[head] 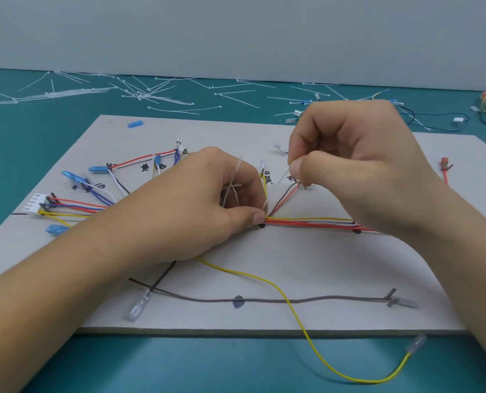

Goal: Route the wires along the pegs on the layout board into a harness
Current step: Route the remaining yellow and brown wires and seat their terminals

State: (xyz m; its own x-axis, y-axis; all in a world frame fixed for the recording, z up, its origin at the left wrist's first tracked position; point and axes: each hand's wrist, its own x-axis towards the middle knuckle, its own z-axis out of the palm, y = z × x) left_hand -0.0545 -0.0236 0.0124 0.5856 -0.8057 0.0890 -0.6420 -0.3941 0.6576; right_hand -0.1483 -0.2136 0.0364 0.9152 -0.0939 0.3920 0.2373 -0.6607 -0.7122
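A grey layout board [293,262] lies on the teal table. A bundle of red, yellow and white wires [310,223] runs across its middle between dark pegs [357,231]. My left hand [208,205] pinches the bundle at its left end by a peg, with spare white cable ties [232,191] tucked in its fingers. My right hand [358,163] is raised above the bundle and pinches the tail of a thin white cable tie [276,188] that slants down to the bundle. A white multi-pin connector [35,207] sits at the board's left edge.
A loose yellow wire [298,316] with a clear terminal trails off the board's front edge. A brown wire [264,300] lies across the front of the board. Several white cable ties [140,93] and spare wires [434,120] are scattered behind the board.
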